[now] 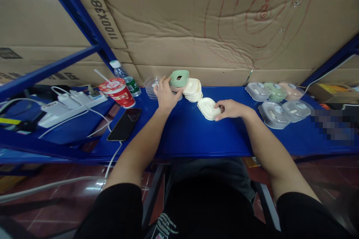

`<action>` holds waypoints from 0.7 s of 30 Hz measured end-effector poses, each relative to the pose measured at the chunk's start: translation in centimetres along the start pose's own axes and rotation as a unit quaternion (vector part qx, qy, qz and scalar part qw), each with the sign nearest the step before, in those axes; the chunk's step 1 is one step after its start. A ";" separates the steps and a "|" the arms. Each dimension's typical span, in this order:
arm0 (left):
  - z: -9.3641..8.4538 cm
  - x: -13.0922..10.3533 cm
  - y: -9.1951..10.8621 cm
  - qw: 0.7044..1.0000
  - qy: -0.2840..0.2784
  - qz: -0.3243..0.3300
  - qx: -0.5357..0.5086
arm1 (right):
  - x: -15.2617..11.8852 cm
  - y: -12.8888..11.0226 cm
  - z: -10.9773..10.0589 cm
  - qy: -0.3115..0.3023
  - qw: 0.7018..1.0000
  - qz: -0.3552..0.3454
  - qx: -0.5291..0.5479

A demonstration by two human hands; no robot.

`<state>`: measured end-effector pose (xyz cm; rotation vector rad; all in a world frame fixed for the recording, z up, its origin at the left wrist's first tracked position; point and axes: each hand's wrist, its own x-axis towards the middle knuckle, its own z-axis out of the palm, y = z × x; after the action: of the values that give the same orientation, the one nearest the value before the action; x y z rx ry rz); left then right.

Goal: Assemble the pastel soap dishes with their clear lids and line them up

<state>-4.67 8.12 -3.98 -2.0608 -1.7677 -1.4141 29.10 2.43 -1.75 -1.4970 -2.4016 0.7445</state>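
My left hand [167, 95] is at the back of the blue table, its fingers curled round a green plastic piece with a slot [182, 77], which sits at the top of a stack. A pinkish layer shows just below it, partly behind my hand. My right hand [231, 109] pinches the right edge of a cream, rounded-square dish-like piece [208, 108] that rests on the table. Between the hands is a stack of similar cream pieces [193, 89]. Clear plastic shells [151, 86] stand left of my left hand.
Several packed clear cases [275, 114] lie at the right. A black phone [125, 124], a red cup with a straw [119, 93], a water bottle [129, 82] and a white power strip [73, 108] are at the left. Cardboard [174, 18] walls the back.
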 end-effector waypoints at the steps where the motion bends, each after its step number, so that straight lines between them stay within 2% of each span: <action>1: 0.0 0.0 0.0 1.000 0.002 -0.001 -0.001 | -0.1 0.0 0.0 -0.012 1.000 -0.008 0.011; 10: -0.2 -0.1 0.4 1.000 0.007 -0.022 0.000 | -0.4 0.0 -1.0 -0.051 0.993 -0.027 0.104; 13: -0.2 -0.1 0.3 1.000 0.022 -0.017 -0.001 | -1.0 -0.4 -1.7 0.011 0.990 -0.048 0.129; 16: -0.1 -0.1 0.1 0.999 0.035 -0.011 -0.003 | -1.1 -1.1 -1.9 0.124 0.982 -0.074 0.118; 19: 0.0 0.0 0.0 0.999 0.040 -0.009 -0.005 | -0.2 -2.3 -1.8 0.229 0.965 -0.112 0.057; 21: 0.0 0.0 0.1 0.999 0.045 -0.008 -0.010 | 1.1 -3.3 -1.8 0.255 0.958 -0.135 -0.002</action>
<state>-4.57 8.11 -3.96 -1.9631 -1.7467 -1.5096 26.80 2.79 1.37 -1.1483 -2.1380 0.2502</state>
